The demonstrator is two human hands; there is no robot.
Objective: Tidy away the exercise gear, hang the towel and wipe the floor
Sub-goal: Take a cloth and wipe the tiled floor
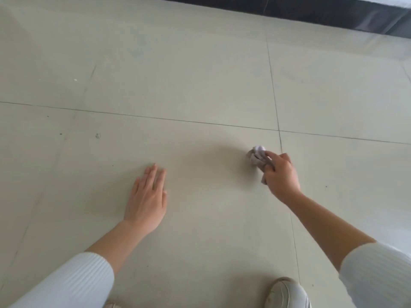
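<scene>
My right hand [280,174] grips a small crumpled pale grey-purple cloth [256,155] and holds it down on the light tiled floor [178,85], close to where two tile seams cross. My left hand [148,197] lies flat on the floor with straight fingers, well to the left of the cloth, holding nothing. Both arms wear white ribbed sleeves pushed up the forearm.
A dark skirting strip [322,12] runs along the top right edge of the floor. My white shoe [287,293] shows at the bottom, right of centre. A few small dark specks and a grey spot [97,136] mark the tiles on the left.
</scene>
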